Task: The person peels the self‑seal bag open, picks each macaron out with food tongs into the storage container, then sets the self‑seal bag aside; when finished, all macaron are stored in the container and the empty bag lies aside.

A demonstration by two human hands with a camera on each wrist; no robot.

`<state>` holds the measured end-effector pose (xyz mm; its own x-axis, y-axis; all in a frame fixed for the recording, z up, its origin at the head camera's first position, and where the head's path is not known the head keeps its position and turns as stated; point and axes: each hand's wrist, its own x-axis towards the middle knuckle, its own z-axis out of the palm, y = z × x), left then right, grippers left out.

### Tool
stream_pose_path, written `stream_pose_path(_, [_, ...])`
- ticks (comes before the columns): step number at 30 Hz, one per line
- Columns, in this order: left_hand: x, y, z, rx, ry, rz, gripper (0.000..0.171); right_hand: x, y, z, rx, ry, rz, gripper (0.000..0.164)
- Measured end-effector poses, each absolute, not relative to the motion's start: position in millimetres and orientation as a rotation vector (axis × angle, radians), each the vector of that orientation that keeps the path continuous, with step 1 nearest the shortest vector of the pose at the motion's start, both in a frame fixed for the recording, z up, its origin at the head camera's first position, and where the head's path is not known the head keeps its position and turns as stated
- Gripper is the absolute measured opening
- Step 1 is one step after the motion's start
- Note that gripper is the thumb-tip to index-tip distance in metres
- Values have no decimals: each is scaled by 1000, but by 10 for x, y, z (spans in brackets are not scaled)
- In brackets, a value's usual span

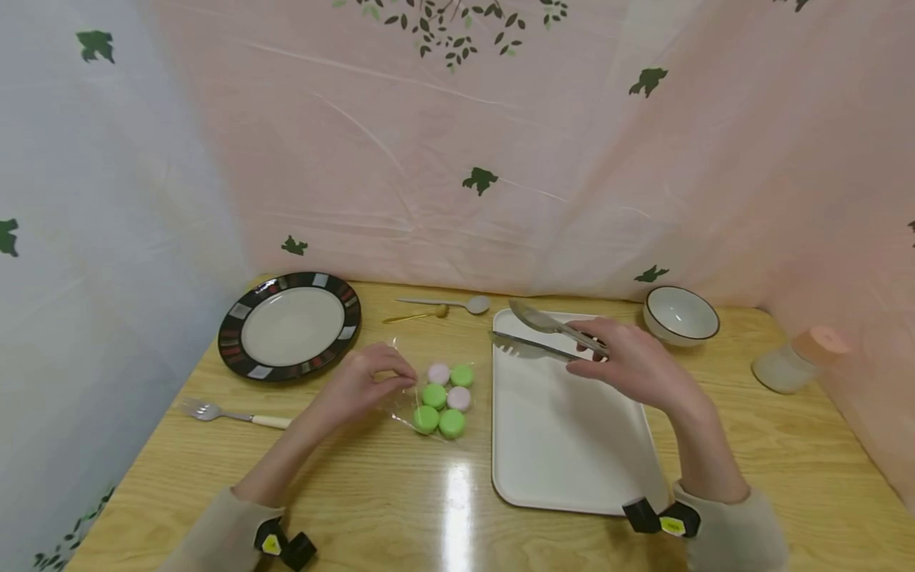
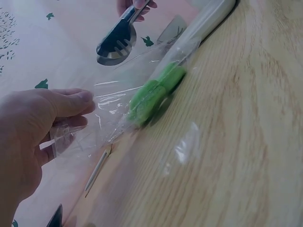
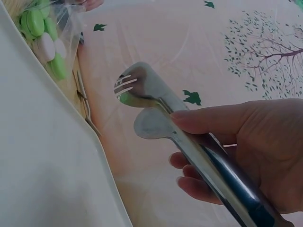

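currently | left hand [image 1: 357, 387] pinches clear bag [image 2: 112, 101] of macarons [image 1: 434, 396] | right hand [image 1: 632, 361] holds metal tongs [image 3: 208, 163]

From here I read the tongs [image 3: 203, 158] in the right hand [image 1: 632, 361] as smooth polished metal with mirror-like reflections, while the bag [image 2: 109, 106] at the left hand [image 1: 368, 383] is thin, crinkled, glossy clear plastic round macarons [image 1: 434, 396] with smooth shells. Under the right hand I get a smooth, softly sheened tray [image 1: 572, 453], its material unclear to me, and the table [image 1: 379, 492] beneath both hands shows glossy wood grain with a bright streak of glare. Beyond the hands I see a shiny metal spoon [image 1: 478, 304], a glossy, glazed-looking plate [image 1: 293, 326] and creased, matt cloth [image 1: 400, 167] hanging behind.
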<state>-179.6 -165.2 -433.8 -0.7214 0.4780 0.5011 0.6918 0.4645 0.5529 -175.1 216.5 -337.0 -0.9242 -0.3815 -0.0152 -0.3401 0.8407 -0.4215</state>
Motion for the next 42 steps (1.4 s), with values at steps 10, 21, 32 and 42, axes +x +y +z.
stream_pose_path(10, [-1781,-1667,-4280,-958,-2501,-1194,12,-1726,2161,-3381,-586,2898,-603,56])
stream_pose_path(21, [-1773,-1687,-4239,-1003,-2629,-985,21,-1728,2148,-3404,-640,2899,-575,54])
stream_pose_path(32, [-1813,-1694,-4313,-915,-2451,-1111,5,-1719,2136,-3404,-725,2891,-571,51])
stream_pose_path(42, [-1809,-1720,-4263,-737,-2527,-1203,8,-1700,2094,-3422,-808,2917,-487,40])
